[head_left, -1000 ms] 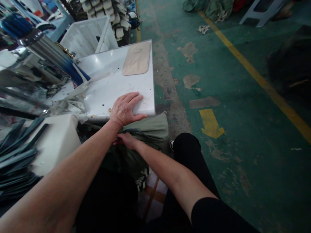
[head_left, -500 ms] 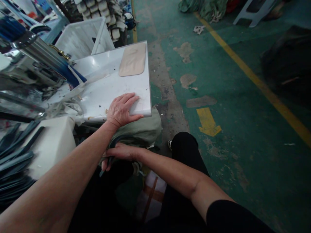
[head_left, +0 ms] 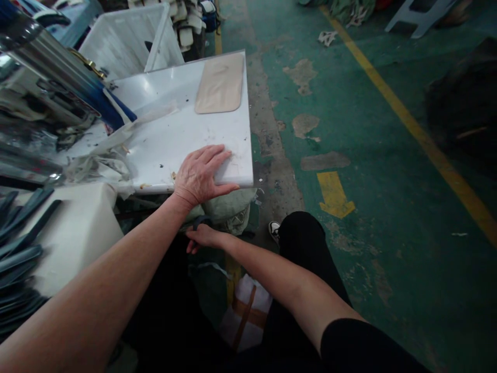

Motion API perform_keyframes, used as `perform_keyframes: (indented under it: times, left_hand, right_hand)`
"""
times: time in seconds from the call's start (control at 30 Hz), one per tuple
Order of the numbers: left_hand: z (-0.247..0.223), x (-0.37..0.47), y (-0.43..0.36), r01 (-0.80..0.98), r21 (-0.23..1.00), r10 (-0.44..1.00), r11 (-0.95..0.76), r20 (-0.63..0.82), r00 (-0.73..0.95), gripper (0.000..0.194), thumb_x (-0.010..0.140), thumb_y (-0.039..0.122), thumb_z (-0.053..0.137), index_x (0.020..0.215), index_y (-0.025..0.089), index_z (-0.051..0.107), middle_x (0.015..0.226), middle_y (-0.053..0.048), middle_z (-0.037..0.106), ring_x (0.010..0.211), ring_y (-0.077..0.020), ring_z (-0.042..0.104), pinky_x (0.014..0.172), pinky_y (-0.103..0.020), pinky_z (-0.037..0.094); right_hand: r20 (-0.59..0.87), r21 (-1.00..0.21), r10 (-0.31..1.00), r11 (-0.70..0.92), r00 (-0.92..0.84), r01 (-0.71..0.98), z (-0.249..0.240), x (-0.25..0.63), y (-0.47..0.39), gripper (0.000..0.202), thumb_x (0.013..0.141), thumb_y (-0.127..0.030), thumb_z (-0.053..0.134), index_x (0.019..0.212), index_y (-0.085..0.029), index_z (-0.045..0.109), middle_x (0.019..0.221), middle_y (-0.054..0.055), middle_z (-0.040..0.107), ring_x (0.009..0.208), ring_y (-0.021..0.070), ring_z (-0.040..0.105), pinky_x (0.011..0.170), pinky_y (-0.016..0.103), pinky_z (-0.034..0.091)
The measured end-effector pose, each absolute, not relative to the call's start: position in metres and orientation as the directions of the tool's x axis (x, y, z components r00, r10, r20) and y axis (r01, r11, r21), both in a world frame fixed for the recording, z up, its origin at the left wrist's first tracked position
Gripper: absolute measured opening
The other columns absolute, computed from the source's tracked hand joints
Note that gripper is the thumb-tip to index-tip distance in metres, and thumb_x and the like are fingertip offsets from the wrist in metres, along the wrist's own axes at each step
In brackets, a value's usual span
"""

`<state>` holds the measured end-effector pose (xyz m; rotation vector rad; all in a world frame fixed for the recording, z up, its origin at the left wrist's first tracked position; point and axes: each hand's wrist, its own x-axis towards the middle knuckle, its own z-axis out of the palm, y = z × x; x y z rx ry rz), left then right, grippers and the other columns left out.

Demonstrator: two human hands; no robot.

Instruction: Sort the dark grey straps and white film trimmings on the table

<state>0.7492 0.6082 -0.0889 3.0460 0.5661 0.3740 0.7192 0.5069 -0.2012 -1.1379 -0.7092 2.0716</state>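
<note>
My left hand (head_left: 202, 173) lies flat, fingers spread, on the near right corner of the white table (head_left: 178, 134). My right hand (head_left: 200, 237) reaches under the table edge, just below my left wrist, and its fingers close on a dark curved strip (head_left: 200, 223). A pale green cloth bag (head_left: 229, 210) bulges under the table right behind that hand. A beige flat piece (head_left: 220, 84) rests on the far right of the table.
A metal machine (head_left: 42, 98) fills the left. Dark blue strips (head_left: 19, 248) are stacked at lower left beside a white block (head_left: 77, 233). A white crate (head_left: 128, 41) stands behind the table. The green floor (head_left: 349, 129) with yellow line lies right.
My right hand drew a dark strip out toward me, then returned up under the table edge. The green bag has sunk back beneath the table. My left hand has stayed put.
</note>
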Motion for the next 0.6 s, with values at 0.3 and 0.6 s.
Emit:
perform_keyframes:
  times: [0.3,0.6]
  left_hand:
    - [-0.087,0.749,0.608,0.357,0.048,0.360,-0.933,0.187,0.914,0.088,0.073,0.080,0.050,0.136,0.019,0.050,0.142,-0.013,0.051,0.129,-0.0336,0.046,0.108,-0.045,0.033]
    - [-0.087,0.750,0.606,0.350,0.024,0.347,-0.937,0.210,0.914,0.088,0.072,0.079,0.051,0.136,0.018,0.050,0.141,-0.013,0.052,0.128,-0.0328,0.047,0.108,-0.045,0.035]
  right_hand:
    - [-0.306,-0.750,0.703,-0.593,-0.642,-0.292,-0.120,0.895,0.366,0.035,0.090,-0.028,0.051,0.113,-0.007,0.068,0.054,0.002,0.066,0.052,0.0089,0.061,0.075,0.035,0.048]
    - [-0.523,-0.850,0.089,-0.128,0.847,-0.511,-0.130,0.986,0.221,0.057,0.092,-0.016,0.029,0.065,-0.029,0.077,0.046,0.008,0.058,0.047,0.0034,0.058,0.052,0.040,0.040]
